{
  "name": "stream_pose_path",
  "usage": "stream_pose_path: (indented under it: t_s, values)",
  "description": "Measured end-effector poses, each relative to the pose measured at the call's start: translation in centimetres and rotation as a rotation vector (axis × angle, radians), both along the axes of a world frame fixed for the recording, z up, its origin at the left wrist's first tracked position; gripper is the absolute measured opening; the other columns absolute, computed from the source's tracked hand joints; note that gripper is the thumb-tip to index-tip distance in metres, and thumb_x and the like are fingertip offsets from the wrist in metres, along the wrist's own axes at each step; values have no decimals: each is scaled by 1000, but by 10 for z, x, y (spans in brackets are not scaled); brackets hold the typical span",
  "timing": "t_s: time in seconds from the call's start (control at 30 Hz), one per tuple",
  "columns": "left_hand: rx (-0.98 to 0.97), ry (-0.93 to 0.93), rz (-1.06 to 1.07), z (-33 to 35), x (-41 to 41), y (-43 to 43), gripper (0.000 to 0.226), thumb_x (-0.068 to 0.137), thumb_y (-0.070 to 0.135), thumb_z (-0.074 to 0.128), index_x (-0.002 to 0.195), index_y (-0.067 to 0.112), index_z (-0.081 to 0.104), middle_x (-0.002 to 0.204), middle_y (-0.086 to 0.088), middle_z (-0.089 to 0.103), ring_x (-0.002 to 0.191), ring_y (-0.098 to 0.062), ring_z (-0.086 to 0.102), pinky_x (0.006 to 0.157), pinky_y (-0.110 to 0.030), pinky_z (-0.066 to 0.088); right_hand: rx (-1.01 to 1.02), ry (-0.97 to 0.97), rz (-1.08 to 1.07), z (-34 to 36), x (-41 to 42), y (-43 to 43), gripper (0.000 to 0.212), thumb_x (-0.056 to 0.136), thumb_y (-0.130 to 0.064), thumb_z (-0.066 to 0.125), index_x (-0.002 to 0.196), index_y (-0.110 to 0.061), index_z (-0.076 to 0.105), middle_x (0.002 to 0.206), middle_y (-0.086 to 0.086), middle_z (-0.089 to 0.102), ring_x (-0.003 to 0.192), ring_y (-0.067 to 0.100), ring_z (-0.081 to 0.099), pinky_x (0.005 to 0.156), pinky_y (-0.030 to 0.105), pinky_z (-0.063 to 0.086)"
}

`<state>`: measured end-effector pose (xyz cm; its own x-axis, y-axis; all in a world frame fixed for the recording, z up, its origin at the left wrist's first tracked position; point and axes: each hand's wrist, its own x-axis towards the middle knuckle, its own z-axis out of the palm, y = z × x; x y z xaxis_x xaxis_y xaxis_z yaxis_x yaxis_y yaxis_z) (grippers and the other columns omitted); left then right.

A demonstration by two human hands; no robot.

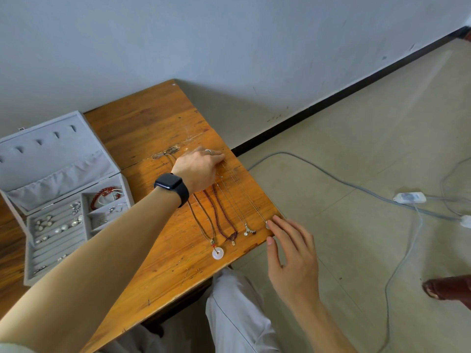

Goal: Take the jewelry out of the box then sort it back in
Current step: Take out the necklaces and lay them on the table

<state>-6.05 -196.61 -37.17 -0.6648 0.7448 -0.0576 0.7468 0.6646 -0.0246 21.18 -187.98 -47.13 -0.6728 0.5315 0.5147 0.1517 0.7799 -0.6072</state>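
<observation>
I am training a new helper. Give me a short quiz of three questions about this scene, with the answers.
1. True or false: the lid of the jewelry box is closed.
2. On which wrist is the black watch? A. left B. right
3. Fill the gap: the white ring pendant lies on the ___, not in the box.

Key: 1 false, the lid stands open; 2 A; 3 table.
</observation>
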Motion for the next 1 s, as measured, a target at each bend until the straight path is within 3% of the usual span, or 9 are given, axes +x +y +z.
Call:
stream_pose_path:
  t_s: [0.2, 0.77, 1.0]
  values:
    - [-19, -11, 10, -4, 0, 2, 54, 101, 14, 40, 153, 27, 38, 159, 10, 35, 146, -18, 31, 111, -36, 37, 116, -68, -3, -3, 2, 2, 34, 100, -28, 52, 129, -17, 67, 132, -6, 64, 131, 15, 49, 107, 26, 37]
    - [25, -170, 67, -3, 3, -5, 62, 95, 5, 41, 153, 28, 34, 164, 7, 23, 146, -25, 28, 111, -44, 40, 138, -177, 119, 5, 3, 11, 41, 91, -24, 58, 131, -19, 63, 135, -6, 61, 133, 15, 47, 104, 33, 44]
    - [86, -171, 101, 15, 15, -8, 59, 93, 6, 47, 149, 26, 40, 157, 2, 34, 128, -28, 51, 87, -44, 57, 24, -195, 214, 27, 11, 17, 48, 89, -10, 66, 135, -20, 59, 134, -9, 61, 131, 8, 47, 108, 26, 42]
